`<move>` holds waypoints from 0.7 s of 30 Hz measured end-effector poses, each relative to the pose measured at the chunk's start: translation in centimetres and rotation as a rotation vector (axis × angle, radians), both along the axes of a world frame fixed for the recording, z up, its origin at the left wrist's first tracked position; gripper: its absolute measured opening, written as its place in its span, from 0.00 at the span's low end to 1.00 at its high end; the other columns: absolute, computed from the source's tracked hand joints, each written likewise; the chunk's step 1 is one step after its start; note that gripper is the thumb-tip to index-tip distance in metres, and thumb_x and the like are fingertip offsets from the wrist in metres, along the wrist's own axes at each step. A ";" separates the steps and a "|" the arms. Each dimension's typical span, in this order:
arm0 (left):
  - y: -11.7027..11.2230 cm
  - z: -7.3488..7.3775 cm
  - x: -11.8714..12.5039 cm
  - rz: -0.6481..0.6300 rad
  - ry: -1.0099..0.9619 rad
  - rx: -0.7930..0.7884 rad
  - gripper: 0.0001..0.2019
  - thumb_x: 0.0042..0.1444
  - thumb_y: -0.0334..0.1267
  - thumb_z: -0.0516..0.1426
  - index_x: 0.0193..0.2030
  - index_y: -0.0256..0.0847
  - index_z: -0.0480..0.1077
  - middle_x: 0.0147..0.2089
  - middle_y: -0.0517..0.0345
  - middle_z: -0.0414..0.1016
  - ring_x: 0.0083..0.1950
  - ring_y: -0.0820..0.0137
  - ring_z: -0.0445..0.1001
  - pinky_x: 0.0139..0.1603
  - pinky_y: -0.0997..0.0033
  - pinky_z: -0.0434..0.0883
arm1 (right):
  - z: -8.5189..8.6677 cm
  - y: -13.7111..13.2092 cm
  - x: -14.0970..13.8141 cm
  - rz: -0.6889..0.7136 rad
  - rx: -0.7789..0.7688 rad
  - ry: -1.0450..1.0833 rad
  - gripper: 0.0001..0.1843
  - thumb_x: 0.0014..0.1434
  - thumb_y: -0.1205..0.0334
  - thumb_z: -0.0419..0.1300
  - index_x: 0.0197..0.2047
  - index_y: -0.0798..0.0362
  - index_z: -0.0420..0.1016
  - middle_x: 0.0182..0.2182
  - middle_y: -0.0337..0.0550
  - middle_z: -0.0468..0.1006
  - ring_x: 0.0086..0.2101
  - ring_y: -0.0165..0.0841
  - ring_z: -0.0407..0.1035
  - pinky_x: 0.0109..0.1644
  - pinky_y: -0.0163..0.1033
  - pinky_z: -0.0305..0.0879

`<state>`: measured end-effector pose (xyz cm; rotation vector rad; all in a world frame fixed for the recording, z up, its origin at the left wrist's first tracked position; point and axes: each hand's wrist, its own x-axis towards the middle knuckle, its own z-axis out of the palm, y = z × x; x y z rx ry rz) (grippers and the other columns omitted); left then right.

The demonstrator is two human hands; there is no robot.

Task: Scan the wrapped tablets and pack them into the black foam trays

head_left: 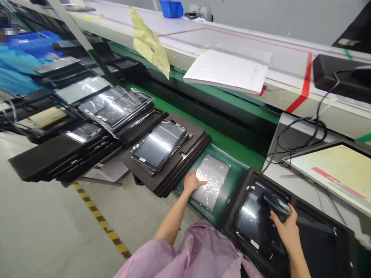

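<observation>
A silver-backed tablet (pixel 216 173) in clear plastic film lies on a green mat (pixel 237 166). At its left edge is my left hand (pixel 193 182), the thumb stretched over the film and apart from the other fingers, which are partly hidden. My right hand (pixel 286 224) is closed around one end of a dark, glossy, rounded handheld device (pixel 276 203); its exact kind is unclear. Below that device, a black-screened tablet (pixel 249 220) with a small white label rests in a dark foam tray (pixel 232 210). Another dark panel (pixel 319 235) lies to its right.
Left of the mat, film-wrapped tablets (pixel 164 143) sit on stacked black foam trays (pixel 199 141), with further stacks beyond. A monitor (pixel 344 166) and looped black cables (pixel 301 131) are at right. Papers (pixel 228 69) overhang the shelf edge. A co-worker's blue sleeve (pixel 17 69) shows far left.
</observation>
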<state>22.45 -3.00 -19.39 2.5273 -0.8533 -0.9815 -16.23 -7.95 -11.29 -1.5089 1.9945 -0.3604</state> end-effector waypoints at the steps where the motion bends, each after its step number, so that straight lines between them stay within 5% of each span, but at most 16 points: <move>1: 0.3 -0.1 -0.4 0.022 0.052 0.006 0.39 0.39 0.50 0.68 0.52 0.24 0.64 0.55 0.29 0.66 0.58 0.48 0.66 0.58 0.51 0.63 | -0.1 0.0 0.1 0.001 -0.009 -0.018 0.54 0.46 0.36 0.58 0.66 0.59 0.47 0.35 0.51 0.76 0.33 0.48 0.74 0.46 0.55 0.67; 4: 1.5 0.5 -1.9 0.093 0.232 -0.030 0.25 0.48 0.49 0.64 0.45 0.29 0.68 0.49 0.40 0.73 0.50 0.57 0.73 0.51 0.57 0.70 | 0.0 -0.1 0.2 0.039 -0.121 -0.013 0.51 0.47 0.37 0.57 0.65 0.62 0.50 0.36 0.55 0.76 0.35 0.50 0.73 0.45 0.55 0.67; 8: 2.2 3.5 -3.7 0.156 0.476 -0.200 0.16 0.53 0.40 0.60 0.45 0.32 0.66 0.39 0.50 0.77 0.37 0.66 0.77 0.38 0.65 0.74 | 1.6 0.7 1.1 0.064 -0.353 0.009 0.51 0.50 0.39 0.55 0.65 0.71 0.49 0.54 0.71 0.64 0.54 0.56 0.61 0.57 0.58 0.58; 10: 2.4 5.9 -4.5 0.186 0.519 -0.299 0.17 0.50 0.34 0.60 0.46 0.33 0.64 0.37 0.52 0.77 0.34 0.67 0.77 0.35 0.68 0.73 | 3.4 2.0 2.5 0.112 -0.598 -0.027 0.41 0.55 0.45 0.55 0.62 0.68 0.56 0.55 0.68 0.63 0.56 0.53 0.59 0.60 0.57 0.54; 12: 3.1 8.8 -5.5 0.229 0.461 -0.391 0.18 0.45 0.32 0.60 0.44 0.34 0.64 0.37 0.53 0.76 0.35 0.66 0.76 0.36 0.68 0.73 | 5.4 3.8 4.7 0.305 -0.754 -0.200 0.24 0.60 0.53 0.54 0.55 0.60 0.65 0.48 0.59 0.71 0.48 0.45 0.67 0.55 0.52 0.62; 14: 4.7 12.2 -6.8 0.286 0.327 -0.470 0.17 0.44 0.35 0.61 0.42 0.36 0.64 0.39 0.52 0.75 0.38 0.64 0.75 0.39 0.67 0.71 | 6.8 5.4 7.5 0.611 -0.628 -0.453 0.17 0.63 0.59 0.53 0.55 0.54 0.65 0.48 0.53 0.72 0.46 0.38 0.69 0.49 0.45 0.69; 16: 6.9 15.6 -8.8 0.346 0.162 -0.537 0.18 0.46 0.41 0.61 0.43 0.39 0.64 0.41 0.54 0.75 0.41 0.63 0.74 0.43 0.66 0.69 | 7.4 6.1 10.2 0.823 -0.386 -0.642 0.25 0.64 0.57 0.53 0.62 0.50 0.55 0.57 0.54 0.65 0.55 0.39 0.64 0.54 0.46 0.68; 19: 10.1 20.0 -12.6 0.393 -0.056 -0.705 0.17 0.48 0.47 0.61 0.40 0.41 0.64 0.34 0.58 0.75 0.34 0.66 0.74 0.35 0.70 0.70 | 7.4 5.0 12.7 0.916 -0.142 -0.840 0.42 0.61 0.47 0.55 0.69 0.51 0.36 0.67 0.60 0.46 0.65 0.44 0.45 0.61 0.57 0.58; 21: 11.5 22.0 -14.9 0.374 -0.069 -0.850 0.15 0.48 0.46 0.62 0.37 0.41 0.65 0.28 0.61 0.74 0.28 0.69 0.73 0.29 0.74 0.69 | 7.7 3.4 12.8 0.868 -0.131 -0.965 0.44 0.59 0.42 0.55 0.68 0.53 0.38 0.66 0.63 0.49 0.64 0.45 0.49 0.60 0.58 0.58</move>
